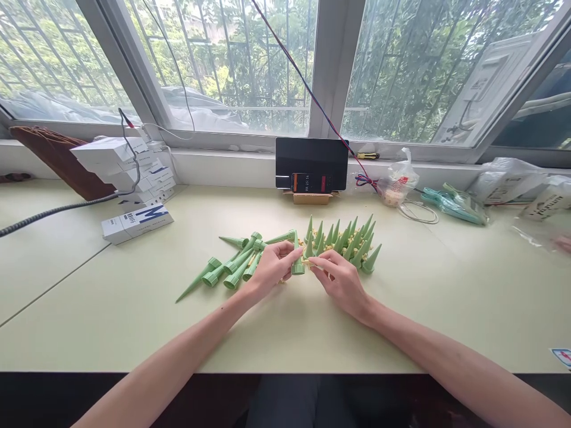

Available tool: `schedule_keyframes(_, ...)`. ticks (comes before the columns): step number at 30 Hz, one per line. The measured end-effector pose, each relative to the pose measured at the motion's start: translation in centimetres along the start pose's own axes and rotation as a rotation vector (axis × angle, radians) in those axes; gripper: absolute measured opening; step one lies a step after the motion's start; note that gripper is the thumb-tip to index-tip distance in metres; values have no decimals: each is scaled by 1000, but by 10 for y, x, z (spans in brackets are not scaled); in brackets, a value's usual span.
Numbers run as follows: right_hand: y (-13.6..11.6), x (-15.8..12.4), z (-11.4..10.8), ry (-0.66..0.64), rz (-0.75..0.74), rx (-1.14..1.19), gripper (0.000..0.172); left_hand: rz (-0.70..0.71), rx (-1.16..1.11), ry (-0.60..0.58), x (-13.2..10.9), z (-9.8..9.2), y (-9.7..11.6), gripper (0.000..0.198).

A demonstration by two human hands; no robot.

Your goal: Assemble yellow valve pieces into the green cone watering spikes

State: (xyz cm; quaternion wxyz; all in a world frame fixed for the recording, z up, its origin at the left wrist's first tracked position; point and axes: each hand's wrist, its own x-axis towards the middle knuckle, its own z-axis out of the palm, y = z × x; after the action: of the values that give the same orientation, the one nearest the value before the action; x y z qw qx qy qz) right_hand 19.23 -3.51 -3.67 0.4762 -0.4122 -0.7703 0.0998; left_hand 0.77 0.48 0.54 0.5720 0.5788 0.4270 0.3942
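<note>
My left hand (276,264) is closed on a green plastic watering spike (297,261), held tip up with its wide capped end at the bottom. Just to its right, my right hand (341,279) pinches a small yellowish piece (307,262) close to the spike's side; its exact kind is too small to make out. Left of my hands lies a loose pile of green spikes (236,261), some with their round ends facing me. Behind my right hand several more spikes (343,235) stand in rows, points up, with small yellowish bits around their bases.
At the back, a phone (308,182) showing a timer leans on a black tablet (312,157). White boxes (129,160) are stacked at the left, with one box (137,224) lying nearer. Plastic bags (398,181) and a coiled cable (417,212) lie at the back right.
</note>
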Motion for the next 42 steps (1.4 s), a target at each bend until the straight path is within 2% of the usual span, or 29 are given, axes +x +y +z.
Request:
schedule_keyframes(10,1,-1,-1,-5,-37,-73,20,-15,14,-27,0,0,-1,36)
schedule_keyframes(19,-3,-2,0,-11,-23,-16,19,82,116,-78,0,1,-2,34)
schedule_keyframes(29,-10,2,-2,-20,114,95,20,334,318,-91,3,1,-10,29)
schedule_keyframes(36,-12,3,-4,-34,218,111,24,419,486,-74,2,1,-11,23)
schedule_keyframes(42,-12,5,-2,-51,286,162,28,464,595,-75,3,0,-12,26)
